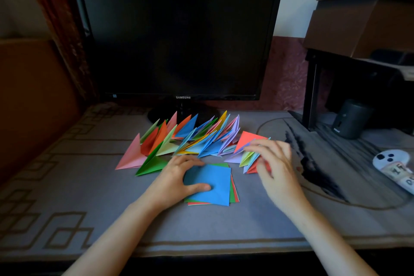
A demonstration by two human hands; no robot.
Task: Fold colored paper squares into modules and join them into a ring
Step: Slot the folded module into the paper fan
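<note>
A: So, where are the hands?

B: Both are low on the grey patterned table cover (89, 186). The left hand (179, 177) arches over the stack of paper squares (233, 192). Its thumb lies across the blue square (215, 184) on top, and its bent fingers press on that sheet's far left corner, pinching it between them.

A: And the right one?

B: The right hand (275, 163) is a bit blurred. Its fingers are spread and bent around a red module (251, 139) at the right end of the row, with light green and lilac pieces just under the fingertips.

A: Where do the finished pieces sit?

B: The folded modules (190, 139) stand in a crowded row just behind the stack, points up and leaning. They run from a pink one on the left through green, orange, blue, yellow and lilac. The row sits in front of the foot of a dark Samsung monitor (177, 40).

A: Anything else around?

B: A brown cardboard box (369, 18) sits up on the right, with a small dark speaker (351, 119) under it. A white object with dark dots (389, 159) lies near the right edge; I cannot tell what it is.
</note>
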